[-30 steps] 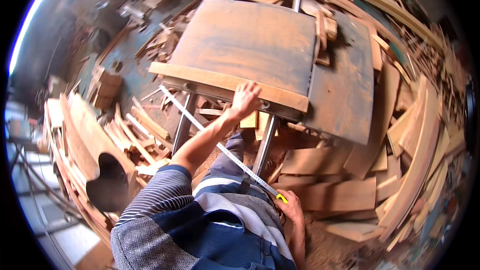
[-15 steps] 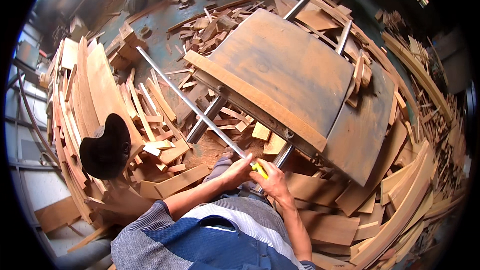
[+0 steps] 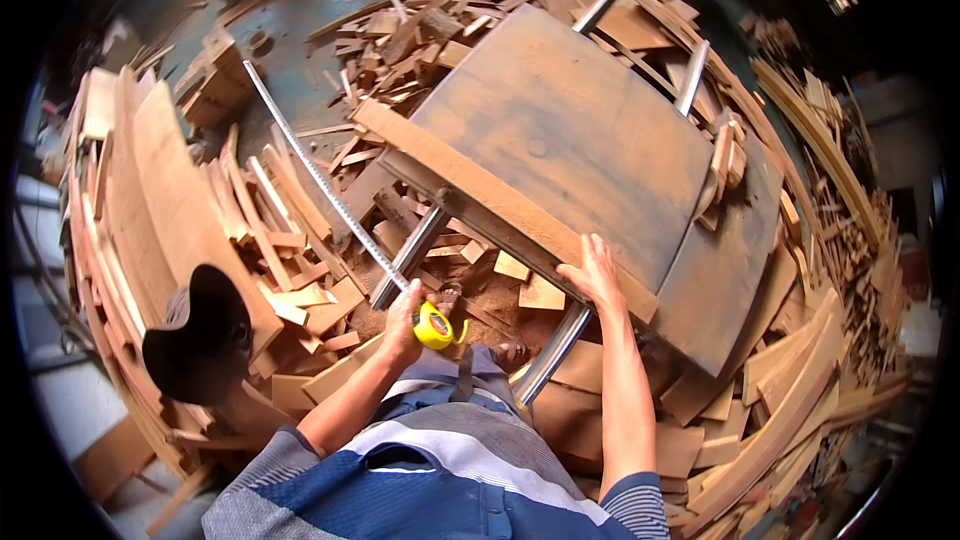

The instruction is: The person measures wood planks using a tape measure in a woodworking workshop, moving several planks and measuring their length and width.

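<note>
My left hand (image 3: 402,324) is closed on a tape measure, gripping it where the blade leaves the case. The yellow case (image 3: 434,325) shows just right of my fingers, with a yellow strap hanging from it. Its pale blade (image 3: 320,175) runs out straight toward the far left, above the wood scraps. My right hand (image 3: 597,272) lies on a long wooden strip (image 3: 490,195) along the near edge of a flat machine table (image 3: 570,100). Its fingers are stretched over the strip, thumb apart, holding nothing.
Metal rails (image 3: 555,352) stick out from under the table, toward me and at the far side. Stacked boards (image 3: 165,170) stand at left, beside a person in a dark hat (image 3: 197,335). Offcuts (image 3: 400,45) are heaped behind; curved planks (image 3: 775,410) lie at right.
My hands have parted. The left moved left with the tape measure, its case now in plain sight; the right let go of it and moved up onto the wooden strip.
</note>
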Demonstrator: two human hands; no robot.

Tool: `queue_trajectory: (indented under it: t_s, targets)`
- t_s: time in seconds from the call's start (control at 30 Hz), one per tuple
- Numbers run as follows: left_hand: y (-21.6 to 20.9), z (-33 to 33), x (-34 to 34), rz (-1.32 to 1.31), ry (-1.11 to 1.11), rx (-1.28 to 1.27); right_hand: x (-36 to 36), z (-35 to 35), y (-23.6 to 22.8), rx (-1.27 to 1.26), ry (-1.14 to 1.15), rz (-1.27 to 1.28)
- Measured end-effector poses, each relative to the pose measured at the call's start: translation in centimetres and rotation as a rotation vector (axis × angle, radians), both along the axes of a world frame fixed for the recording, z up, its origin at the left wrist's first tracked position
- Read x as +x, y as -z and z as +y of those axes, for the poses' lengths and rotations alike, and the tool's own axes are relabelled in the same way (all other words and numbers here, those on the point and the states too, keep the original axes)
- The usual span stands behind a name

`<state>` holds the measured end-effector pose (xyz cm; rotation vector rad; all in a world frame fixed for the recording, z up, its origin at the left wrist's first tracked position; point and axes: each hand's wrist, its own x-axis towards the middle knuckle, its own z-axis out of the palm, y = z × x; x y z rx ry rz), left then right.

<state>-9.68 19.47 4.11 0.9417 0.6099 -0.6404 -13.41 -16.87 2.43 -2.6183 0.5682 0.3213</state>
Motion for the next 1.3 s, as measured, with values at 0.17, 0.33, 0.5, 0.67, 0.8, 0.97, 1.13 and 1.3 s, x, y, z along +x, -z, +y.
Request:
queue_trajectory:
  t_s: [0.17, 0.33, 0.5, 0.67, 0.8, 0.97, 1.13, 1.3]
  targets:
    - [1.0, 1.5, 2.3, 0.015, 0.005, 0.101, 0.6, -1.3, 2.0, -0.075, -0.053, -0.059]
    - [-1.0, 1.5, 4.5, 0.017, 0.080, -0.044, 2.7, 0.0, 0.8, -0.215, 0.007, 0.003]
    - [-1.0, 1.4, 6.6, -0.010, 0.119, -0.056, 1.2, 0.9, -0.3, -0.184, 0.080, -0.172]
    - [-1.6, 0.6, 7.8, -0.101, 0.259, -0.076, -1.6, 1.1, 2.9, -0.132, 0.099, -0.247]
    - [-2.8, 0.6, 8.4, -0.367, 0.321, 0.054, -1.8, 3.5, 0.5, -0.270, 0.096, -0.443]
    - [-5.4, -2.9, 8.2, -0.680, 0.305, 0.199, -6.0, 6.3, -5.7, -0.327, 0.166, -0.524]
    - [-8.6, -7.6, 7.6, -0.564, 0.469, -0.059, -16.7, 9.6, -8.4, -0.399, 0.411, -0.556]
    - [-8.9, -12.3, 4.8, -0.758, 0.772, -0.101, -27.7, 17.6, -4.6, 0.087, 1.156, -0.458]
